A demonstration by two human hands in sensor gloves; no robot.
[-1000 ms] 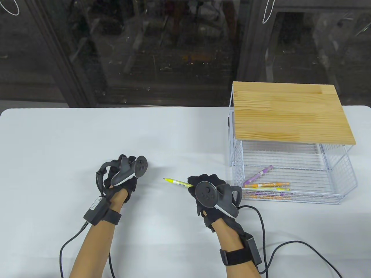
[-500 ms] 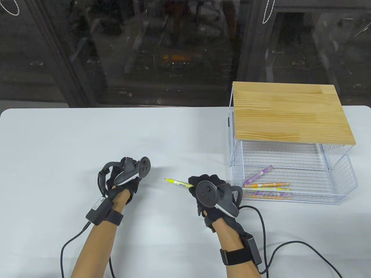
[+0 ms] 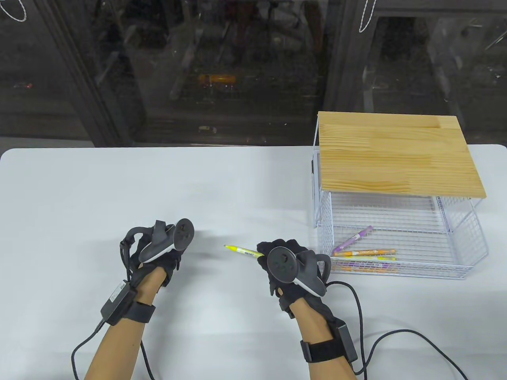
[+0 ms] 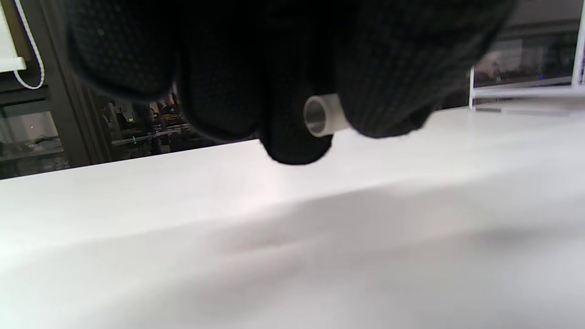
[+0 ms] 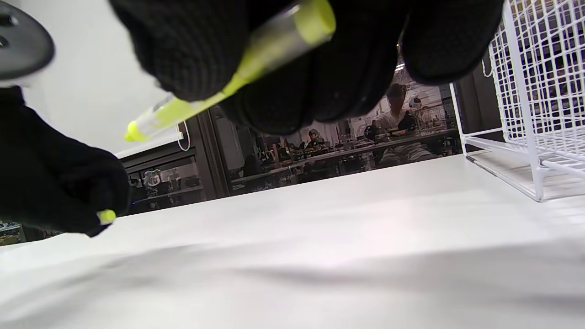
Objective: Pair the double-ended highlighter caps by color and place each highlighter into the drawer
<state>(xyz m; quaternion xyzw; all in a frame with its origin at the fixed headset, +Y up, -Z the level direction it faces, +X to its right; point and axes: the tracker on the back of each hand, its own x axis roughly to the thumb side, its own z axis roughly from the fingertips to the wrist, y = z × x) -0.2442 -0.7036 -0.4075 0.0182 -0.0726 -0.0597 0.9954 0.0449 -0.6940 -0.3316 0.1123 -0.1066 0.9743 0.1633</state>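
Observation:
My right hand [image 3: 282, 248] grips a yellow highlighter [image 3: 242, 250] above the table, its uncapped tip pointing left; in the right wrist view the highlighter [image 5: 237, 77] runs between the curled fingers [image 5: 192, 50]. My left hand [image 3: 171, 258], to the left of that tip and apart from it, pinches a small clear cap [image 4: 322, 114] with a yellow end [image 5: 106, 216]. The white wire drawer [image 3: 400, 269] stands pulled out at the right under a wooden top [image 3: 396, 154]. It holds a purple highlighter [image 3: 354, 238], an orange one [image 3: 368, 252] and more along its front.
The drawer's wire frame [image 5: 525, 114] stands just right of my right hand. Black cables [image 3: 380, 340] trail from both wrists to the table's near edge. A dark glass wall runs behind the table's far edge.
My left hand has moved left and slightly toward me with the cap, widening the gap to the highlighter's tip. The right hand and highlighter have stayed put.

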